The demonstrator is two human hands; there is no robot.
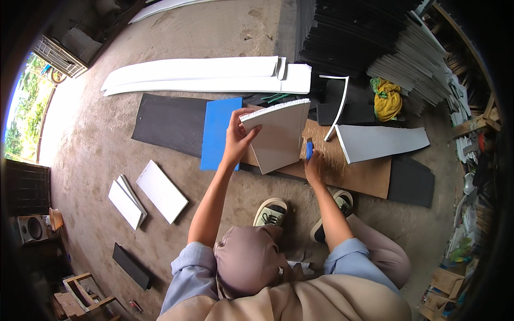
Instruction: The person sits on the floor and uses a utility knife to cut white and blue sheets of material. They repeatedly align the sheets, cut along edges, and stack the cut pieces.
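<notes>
My left hand grips a white foam sheet by its left edge, thumb on the near face. The sheet is tilted up, its top edge rough and its near face shaded. Closed round a blue utility knife is my right hand, just right of the sheet, with the knife pointing away from me. Beneath both lies a scratched brown wooden board. A blue sheet lies beside my left hand. To the right of the knife rest a grey-white sheet and a thin bent white strip.
Long white sheets lie beyond the board, near a black sheet. Stacked dark sheets and a yellow-green cloth stand at the far right. Several white pieces and a black strip lie on the floor at left.
</notes>
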